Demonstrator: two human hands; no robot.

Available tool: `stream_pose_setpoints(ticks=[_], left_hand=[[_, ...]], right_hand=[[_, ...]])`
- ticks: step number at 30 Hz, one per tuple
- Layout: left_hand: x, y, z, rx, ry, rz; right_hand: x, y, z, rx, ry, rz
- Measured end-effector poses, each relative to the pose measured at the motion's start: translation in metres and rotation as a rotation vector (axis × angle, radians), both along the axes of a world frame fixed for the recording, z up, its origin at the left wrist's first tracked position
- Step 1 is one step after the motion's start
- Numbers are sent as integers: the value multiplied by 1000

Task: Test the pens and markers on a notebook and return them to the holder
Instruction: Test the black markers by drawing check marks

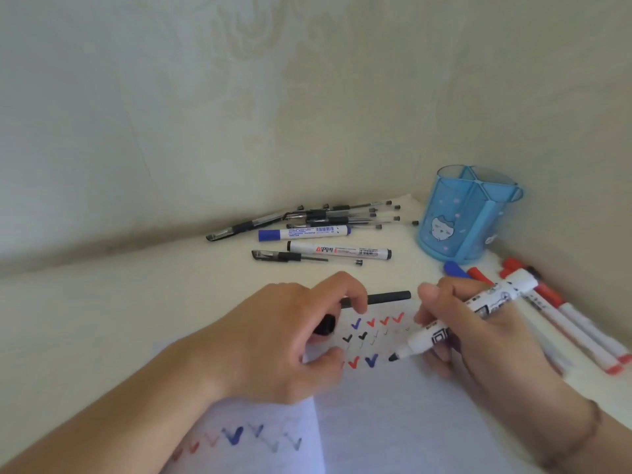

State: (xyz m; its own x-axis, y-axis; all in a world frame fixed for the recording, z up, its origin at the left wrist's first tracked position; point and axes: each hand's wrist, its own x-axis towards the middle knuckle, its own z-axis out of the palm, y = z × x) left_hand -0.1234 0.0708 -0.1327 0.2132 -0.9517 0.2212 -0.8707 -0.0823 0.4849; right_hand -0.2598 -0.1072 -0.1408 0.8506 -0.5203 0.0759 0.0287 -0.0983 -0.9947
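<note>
- My right hand (pixel 478 333) grips a white marker (pixel 468 316), tilted, its black tip touching the notebook (pixel 393 412) page among the check marks.
- My left hand (pixel 290 336) presses the page, fingers curled around a black cap (pixel 325 326).
- Just beyond my left fingertips lies a black pen (pixel 386 298).
- Right of my right grip, red-capped markers (pixel 564 313) lie on the counter (pixel 136 302).
- Farther off, loose pens (pixel 328 217) and the blue holder (pixel 465 217) stand beyond both hands.
</note>
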Motion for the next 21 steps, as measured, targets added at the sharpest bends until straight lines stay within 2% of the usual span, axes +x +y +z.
stream_pose_setpoints(ticks=[4, 10, 21], left_hand=[[4, 0, -1, -8, 102, -9], [4, 1, 0, -30, 127, -18], [1, 0, 4, -36, 162, -30]], right_hand=[[1, 1, -1, -168, 88, -81], [4, 3, 4, -359, 168, -88], [2, 8, 11, -258, 222, -77]])
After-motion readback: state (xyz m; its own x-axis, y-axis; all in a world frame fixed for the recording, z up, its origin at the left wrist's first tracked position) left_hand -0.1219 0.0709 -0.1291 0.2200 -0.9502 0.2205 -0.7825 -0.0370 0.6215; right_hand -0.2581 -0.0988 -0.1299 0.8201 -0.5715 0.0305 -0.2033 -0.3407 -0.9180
